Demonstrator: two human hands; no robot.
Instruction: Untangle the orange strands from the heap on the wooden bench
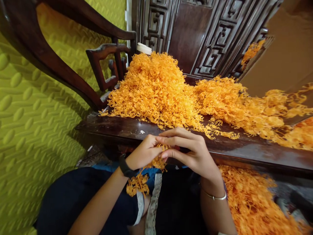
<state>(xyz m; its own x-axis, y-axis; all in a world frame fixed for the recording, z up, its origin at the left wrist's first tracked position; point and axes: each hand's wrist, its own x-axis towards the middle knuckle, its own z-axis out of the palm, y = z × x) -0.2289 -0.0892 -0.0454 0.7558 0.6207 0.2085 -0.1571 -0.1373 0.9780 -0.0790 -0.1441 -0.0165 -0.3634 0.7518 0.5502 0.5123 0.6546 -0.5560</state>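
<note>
My left hand (144,151), with a dark band on its wrist, and my right hand (189,148) meet above my lap. Their fingers are closed around a small cluster of orange curly-pronged plastic pieces (158,163). Part of the cluster is hidden by my fingers. More of the same orange pieces (138,185) hang below my left wrist. Just beyond my hands, a large heap of these orange pieces (156,88) lies on a dark wooden bench (117,125).
Another orange heap (227,98) stretches along the bench to the right. Below the bench at right is a further orange pile (246,199). A carved wooden backrest (190,36) and a curved armrest (56,62) border the seat. A textured yellow-green wall (22,130) stands at left.
</note>
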